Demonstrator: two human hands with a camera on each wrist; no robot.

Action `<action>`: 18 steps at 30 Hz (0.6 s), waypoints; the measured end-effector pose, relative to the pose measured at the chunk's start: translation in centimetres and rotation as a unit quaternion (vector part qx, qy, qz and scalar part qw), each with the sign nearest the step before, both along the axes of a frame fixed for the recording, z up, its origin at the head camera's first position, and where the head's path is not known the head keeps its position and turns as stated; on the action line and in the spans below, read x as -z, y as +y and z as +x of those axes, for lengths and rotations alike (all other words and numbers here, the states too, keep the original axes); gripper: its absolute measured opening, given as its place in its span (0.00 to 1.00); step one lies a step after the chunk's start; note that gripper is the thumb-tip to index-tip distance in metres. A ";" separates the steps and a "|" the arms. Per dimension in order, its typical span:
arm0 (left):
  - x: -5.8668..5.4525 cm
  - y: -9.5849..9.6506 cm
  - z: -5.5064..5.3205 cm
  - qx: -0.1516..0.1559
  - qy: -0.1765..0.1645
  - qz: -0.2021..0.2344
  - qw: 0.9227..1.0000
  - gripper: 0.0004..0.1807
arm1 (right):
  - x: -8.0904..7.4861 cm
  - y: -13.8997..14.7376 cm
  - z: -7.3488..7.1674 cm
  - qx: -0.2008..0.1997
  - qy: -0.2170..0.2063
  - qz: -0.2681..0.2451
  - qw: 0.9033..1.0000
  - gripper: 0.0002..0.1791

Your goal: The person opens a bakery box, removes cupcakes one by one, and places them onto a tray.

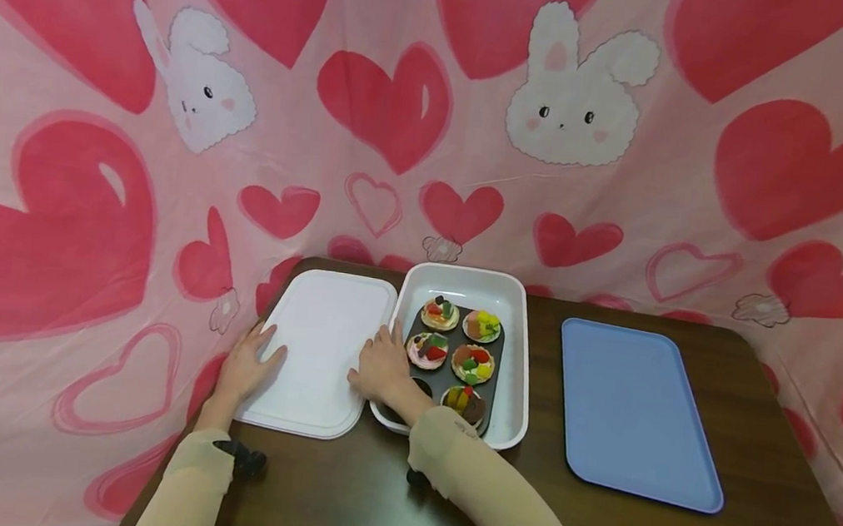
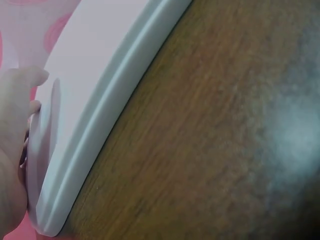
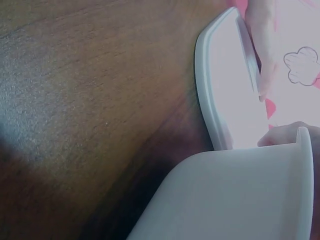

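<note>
A white rectangular lid (image 1: 316, 354) lies flat on the left of the table. My left hand (image 1: 242, 368) rests at its left edge, thumb reaching over the top and fingers along the side. At the lid's right edge is my right hand (image 1: 385, 368), its fingers extended over the left rim of a white bin (image 1: 517, 372) and its thumb toward the lid. Inside the bin sits a dark muffin tray (image 1: 449, 372) with several toy tarts, among them a fruit-topped tart (image 1: 473, 364). The right hand and forearm hide the bin's near left part.
A blue tray (image 1: 637, 411) lies on the right side of the brown table (image 1: 326, 489). A pink curtain with hearts and rabbits (image 1: 476, 151) hangs right behind the table and along its left side.
</note>
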State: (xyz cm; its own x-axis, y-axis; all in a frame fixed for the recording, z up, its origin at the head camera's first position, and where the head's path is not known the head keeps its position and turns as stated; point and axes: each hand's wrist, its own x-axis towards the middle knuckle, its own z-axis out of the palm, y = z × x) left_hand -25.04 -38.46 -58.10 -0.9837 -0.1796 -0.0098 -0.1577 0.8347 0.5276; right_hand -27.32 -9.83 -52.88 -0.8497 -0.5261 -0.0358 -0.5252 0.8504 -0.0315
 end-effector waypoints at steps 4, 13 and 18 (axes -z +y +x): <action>0.2 0.0 0.0 0.014 0.010 -0.027 1.000 0.42 | 0.1 0.1 0.1 0.004 -0.008 -0.011 1.000 0.38; -1.3 1.4 0.2 0.046 0.017 -0.070 0.996 0.43 | -1.3 1.6 -0.4 -0.013 -0.052 -0.147 0.988 0.39; -2.8 2.9 -0.1 0.070 0.043 -0.082 0.993 0.42 | -2.5 3.2 -1.1 -0.017 -0.058 -0.186 0.981 0.40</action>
